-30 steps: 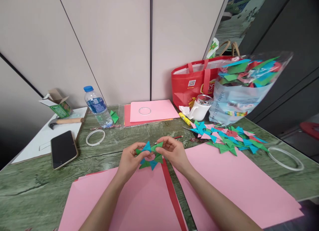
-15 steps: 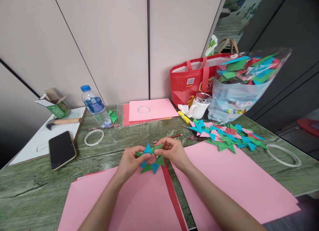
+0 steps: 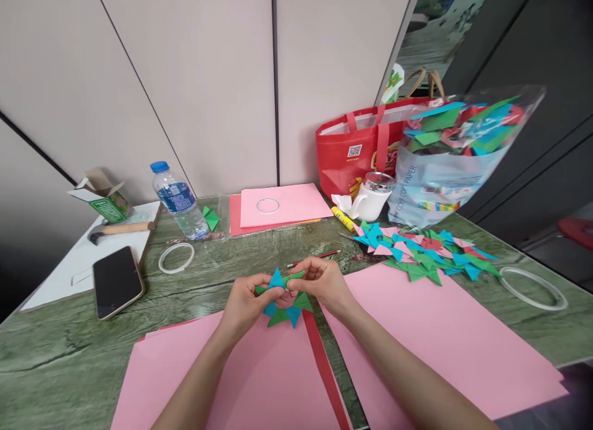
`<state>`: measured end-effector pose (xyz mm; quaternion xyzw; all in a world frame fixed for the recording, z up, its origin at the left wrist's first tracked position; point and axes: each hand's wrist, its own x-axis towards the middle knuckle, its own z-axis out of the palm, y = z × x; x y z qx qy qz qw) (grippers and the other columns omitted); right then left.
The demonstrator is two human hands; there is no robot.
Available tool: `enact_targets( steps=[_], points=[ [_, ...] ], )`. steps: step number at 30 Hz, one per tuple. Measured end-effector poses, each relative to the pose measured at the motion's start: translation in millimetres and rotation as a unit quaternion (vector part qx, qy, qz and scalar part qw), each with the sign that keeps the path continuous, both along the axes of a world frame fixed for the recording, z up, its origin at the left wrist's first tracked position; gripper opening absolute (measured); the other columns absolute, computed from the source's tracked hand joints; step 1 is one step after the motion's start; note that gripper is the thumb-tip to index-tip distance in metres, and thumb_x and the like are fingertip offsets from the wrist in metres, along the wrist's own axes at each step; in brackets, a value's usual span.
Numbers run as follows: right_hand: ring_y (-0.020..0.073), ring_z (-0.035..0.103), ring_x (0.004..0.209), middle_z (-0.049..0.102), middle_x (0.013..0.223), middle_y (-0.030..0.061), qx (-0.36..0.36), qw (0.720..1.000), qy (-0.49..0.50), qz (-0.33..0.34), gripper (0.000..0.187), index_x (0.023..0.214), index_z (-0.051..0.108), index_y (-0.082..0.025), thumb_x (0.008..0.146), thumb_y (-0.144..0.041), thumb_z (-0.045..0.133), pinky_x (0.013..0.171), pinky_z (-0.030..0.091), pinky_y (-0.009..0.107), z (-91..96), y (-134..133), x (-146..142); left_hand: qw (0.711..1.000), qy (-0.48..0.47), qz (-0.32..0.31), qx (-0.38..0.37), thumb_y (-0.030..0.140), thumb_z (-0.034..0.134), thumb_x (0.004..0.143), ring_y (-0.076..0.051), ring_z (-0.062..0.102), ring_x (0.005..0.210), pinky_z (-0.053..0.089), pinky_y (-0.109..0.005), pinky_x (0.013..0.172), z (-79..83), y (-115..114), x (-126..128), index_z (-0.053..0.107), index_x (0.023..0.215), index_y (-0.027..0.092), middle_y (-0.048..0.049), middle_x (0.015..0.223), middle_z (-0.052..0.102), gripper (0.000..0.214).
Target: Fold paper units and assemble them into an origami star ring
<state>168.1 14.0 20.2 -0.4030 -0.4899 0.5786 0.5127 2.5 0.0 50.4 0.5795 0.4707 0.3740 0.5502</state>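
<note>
Both hands hold a folded paper star [image 3: 283,311] of blue and green points, raised a little above the pink paper sheets [image 3: 259,374]. My left hand [image 3: 245,303] pinches its left side with fingers closed. My right hand [image 3: 319,280] pinches a green point at its top right, fingers closed too. A pile of folded paper triangles [image 3: 424,254] in pink, blue, green and red lies to the right of my right hand.
A phone [image 3: 117,280], tape ring [image 3: 176,257], water bottle [image 3: 178,200], hammer [image 3: 121,228] and small box [image 3: 102,195] sit at the left. Behind are pink sheets [image 3: 282,204], a white mug [image 3: 373,196], a red bag [image 3: 356,152] and a plastic bag of folded pieces [image 3: 456,149]. Another ring [image 3: 532,288] lies far right.
The star has turned slightly in my hands and sits a little lower. The green point held by my right hand has been pressed closer into the star.
</note>
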Motion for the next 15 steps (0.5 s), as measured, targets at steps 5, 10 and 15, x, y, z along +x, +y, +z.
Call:
enact_targets(
  steps=[5,10,15],
  points=[
    [0.0109,0.055,0.049,0.063,0.06,-0.0005,-0.009,1.0,-0.005,0.001,0.029,0.068,0.063,-0.015,0.049,-0.029,0.08,0.049,0.043,0.025,-0.1,0.5,0.2,1.0,0.019,-0.008,0.004,0.033,0.067,0.068,-0.02,0.068,0.06,0.056,-0.03,0.059,1.3,-1.5,0.2,0.068,0.068,0.014,-0.0052,0.065,0.072,0.019],
    [0.0105,0.055,0.054,0.062,0.061,-0.0014,-0.01,1.0,0.009,0.002,0.026,0.074,0.064,-0.017,0.057,-0.031,0.076,0.053,0.044,0.024,3.4,-0.5,-2.0,1.0,-0.022,-0.012,-0.013,0.033,0.065,0.071,-0.021,0.068,0.062,0.056,-0.033,0.062,1.1,-2.1,1.3,0.066,0.072,0.013,-0.0075,0.069,0.072,0.021],
    [0.0158,0.061,0.086,0.065,0.095,0.005,0.015,0.999,0.032,0.006,0.042,0.104,0.057,-0.021,0.067,-0.037,0.069,0.074,0.048,0.029,7.5,0.9,2.1,0.994,-0.095,0.044,-0.036,0.036,0.064,0.071,-0.023,0.068,0.07,0.055,-0.036,0.068,-2.2,0.4,-1.4,0.062,0.077,0.014,-0.0092,0.078,0.072,0.024]
  ],
)
